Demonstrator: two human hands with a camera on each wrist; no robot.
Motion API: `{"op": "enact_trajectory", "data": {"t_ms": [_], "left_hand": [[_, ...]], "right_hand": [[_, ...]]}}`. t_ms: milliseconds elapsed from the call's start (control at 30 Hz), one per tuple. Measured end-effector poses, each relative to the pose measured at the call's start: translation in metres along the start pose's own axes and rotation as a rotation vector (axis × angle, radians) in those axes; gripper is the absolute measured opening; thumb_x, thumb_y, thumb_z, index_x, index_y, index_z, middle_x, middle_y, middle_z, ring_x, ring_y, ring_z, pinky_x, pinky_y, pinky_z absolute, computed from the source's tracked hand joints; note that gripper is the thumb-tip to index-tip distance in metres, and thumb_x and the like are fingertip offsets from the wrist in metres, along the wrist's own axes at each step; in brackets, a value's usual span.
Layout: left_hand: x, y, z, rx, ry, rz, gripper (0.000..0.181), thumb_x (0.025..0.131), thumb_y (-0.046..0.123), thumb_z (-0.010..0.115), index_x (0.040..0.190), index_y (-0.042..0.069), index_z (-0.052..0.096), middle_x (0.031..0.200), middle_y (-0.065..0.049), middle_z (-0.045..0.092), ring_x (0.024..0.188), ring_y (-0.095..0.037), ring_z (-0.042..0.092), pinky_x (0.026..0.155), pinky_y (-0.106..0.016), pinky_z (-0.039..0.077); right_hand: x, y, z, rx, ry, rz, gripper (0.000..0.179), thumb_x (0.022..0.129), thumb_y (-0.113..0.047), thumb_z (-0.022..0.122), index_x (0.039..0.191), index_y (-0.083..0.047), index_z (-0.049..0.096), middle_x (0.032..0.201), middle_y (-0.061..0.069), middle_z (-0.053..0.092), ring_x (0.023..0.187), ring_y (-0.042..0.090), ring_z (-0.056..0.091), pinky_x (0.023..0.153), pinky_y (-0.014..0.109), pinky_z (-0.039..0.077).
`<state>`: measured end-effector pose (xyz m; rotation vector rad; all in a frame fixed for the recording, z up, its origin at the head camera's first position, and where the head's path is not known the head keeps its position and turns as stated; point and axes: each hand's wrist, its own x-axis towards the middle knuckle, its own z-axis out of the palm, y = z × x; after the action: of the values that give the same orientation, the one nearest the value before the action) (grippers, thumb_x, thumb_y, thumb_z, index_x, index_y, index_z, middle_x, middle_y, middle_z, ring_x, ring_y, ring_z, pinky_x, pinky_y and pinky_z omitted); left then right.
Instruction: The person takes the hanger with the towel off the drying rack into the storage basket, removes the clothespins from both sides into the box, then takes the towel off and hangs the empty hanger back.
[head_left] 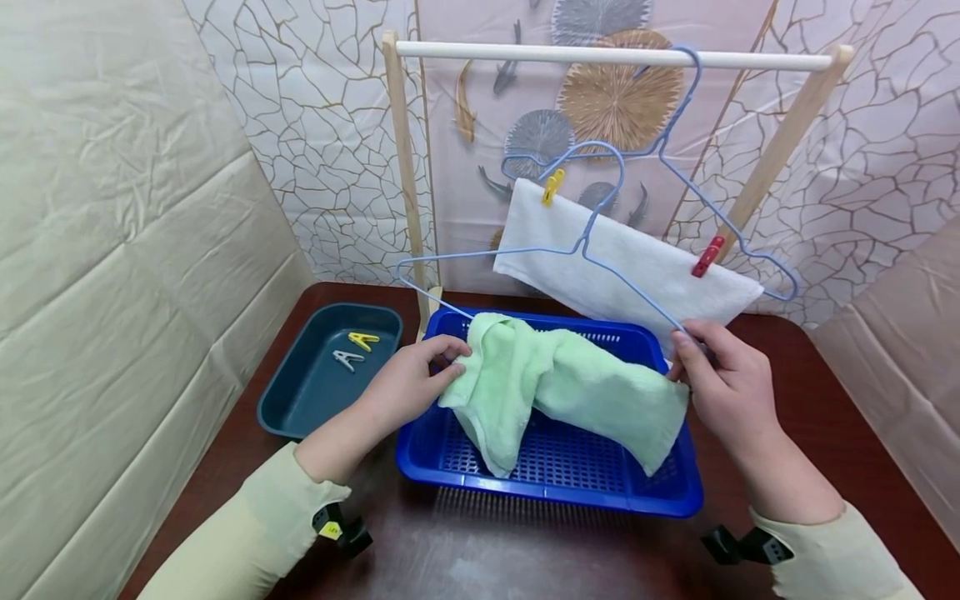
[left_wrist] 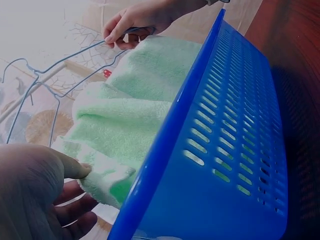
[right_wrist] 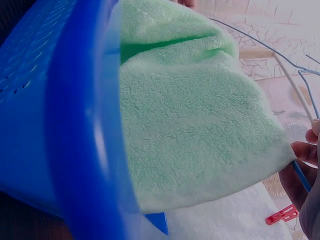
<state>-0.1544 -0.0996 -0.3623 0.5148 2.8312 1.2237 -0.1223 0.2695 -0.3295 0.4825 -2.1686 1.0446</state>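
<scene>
Two plastic clothespins point(head_left: 363, 341), yellow and pale grey, in the dark teal rectangular tray point(head_left: 300, 404) at far left. Left hand point(head_left: 408, 375) pinching the bunched end of the pale green terry towel point(head_left: 592, 383), over the blue perforated plastic basket point(head_left: 547, 493). Apparently draping across the blue wire hanger point(head_left: 582, 244); next probably calls for spreading the gathered part flat. Long axis running left to right, dipping rightward, flatter end pointing toward the right hand point(head_left: 727, 383), clamped on the hanger's right corner.

Left hand point(head_left: 412, 377) pinching between thumb point(left_wrist: 75, 168) and fingers point(left_wrist: 75, 212), right hand point(head_left: 731, 383) curled in a grip, sleeved forearms point(head_left: 243, 521) angled inward
</scene>
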Motion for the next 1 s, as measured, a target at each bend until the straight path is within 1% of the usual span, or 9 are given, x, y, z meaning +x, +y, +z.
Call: {"op": "enact_trajectory", "data": {"t_ms": [167, 333, 433, 633, 1000], "left_hand": [[-0.0002, -0.0009, 0.0013, 0.020, 0.000, 0.011, 0.018, 0.098, 0.025, 0.064, 0.116, 0.025, 0.066, 0.100, 0.007, 0.068, 0.089, -0.012, 0.061, 0.071, -0.029, 0.052], [-0.0001, -0.0021, 0.0025, 0.040, -0.011, 0.015, 0.018, 0.098, 0.025, 0.064, 0.116, 0.026, 0.066, 0.103, 0.007, 0.069, 0.094, -0.013, 0.063, 0.077, -0.032, 0.054], [-0.0009, -0.0018, 0.0030, 0.046, -0.014, 0.010, 0.018, 0.098, 0.025, 0.064, 0.116, 0.026, 0.066, 0.104, 0.007, 0.069, 0.095, -0.013, 0.063, 0.079, -0.034, 0.054], [-0.0028, -0.0022, 0.0035, 0.051, -0.013, 0.011, 0.018, 0.098, 0.025, 0.065, 0.115, 0.027, 0.067, 0.103, 0.009, 0.069, 0.094, -0.011, 0.063, 0.077, -0.033, 0.054], [-0.0039, -0.0050, 0.0045, 0.057, -0.043, 0.003, 0.017, 0.098, 0.026, 0.064, 0.114, 0.029, 0.068, 0.106, 0.010, 0.069, 0.094, -0.010, 0.062, 0.078, -0.032, 0.054]], "right_hand": [[-0.0001, 0.0007, 0.0004, 0.003, -0.002, 0.006, 0.009, 0.093, 0.006, 0.062, 0.096, 0.001, 0.069, 0.064, 0.007, 0.060, 0.059, 0.003, 0.054, 0.054, 0.013, 0.040], [-0.0002, 0.0010, 0.0016, 0.019, 0.009, 0.008, 0.012, 0.090, 0.010, 0.062, 0.094, 0.002, 0.069, 0.062, 0.006, 0.059, 0.057, 0.000, 0.054, 0.053, 0.013, 0.039], [-0.0002, 0.0009, 0.0019, 0.016, 0.011, -0.003, 0.010, 0.091, 0.009, 0.062, 0.094, 0.002, 0.069, 0.062, 0.007, 0.059, 0.057, 0.001, 0.053, 0.052, 0.014, 0.039], [0.0002, 0.0001, 0.0008, -0.006, 0.004, -0.029, 0.007, 0.094, 0.002, 0.063, 0.096, 0.000, 0.069, 0.063, 0.006, 0.060, 0.057, 0.007, 0.054, 0.053, 0.015, 0.040], [-0.0003, 0.0011, 0.0015, -0.003, 0.008, -0.017, 0.007, 0.094, 0.001, 0.062, 0.096, -0.001, 0.069, 0.064, 0.006, 0.060, 0.058, 0.005, 0.054, 0.053, 0.014, 0.040]]}}
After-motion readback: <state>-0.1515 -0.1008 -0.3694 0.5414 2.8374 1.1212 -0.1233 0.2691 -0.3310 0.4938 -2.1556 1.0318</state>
